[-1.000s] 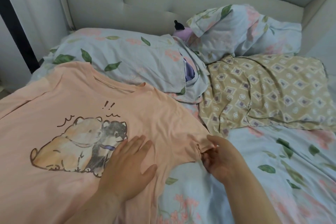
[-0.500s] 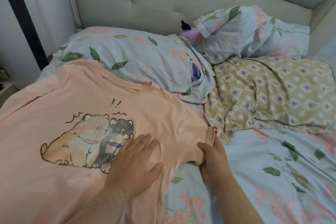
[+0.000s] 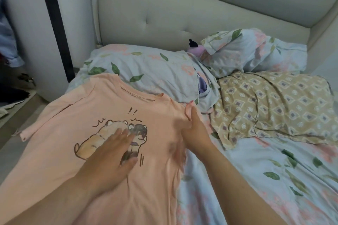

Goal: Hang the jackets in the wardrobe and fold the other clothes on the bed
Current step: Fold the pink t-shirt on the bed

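Note:
A peach T-shirt with a cartoon animal print lies face up on the bed, collar toward the pillows. My left hand lies flat on the print, fingers spread, pressing the cloth down. My right hand pinches the shirt's right sleeve, which is folded in over the chest. The left sleeve hangs off the bed's left edge.
Two floral pillows and a tan patterned pillow lie at the head of the bed against a padded headboard. A purple plush toy peeks between the pillows. A wardrobe panel and floor clutter are on the left.
My right hand has carried the right sleeve inward and up over the shirt's body. My left hand slid up onto the print. The view shifted right and back.

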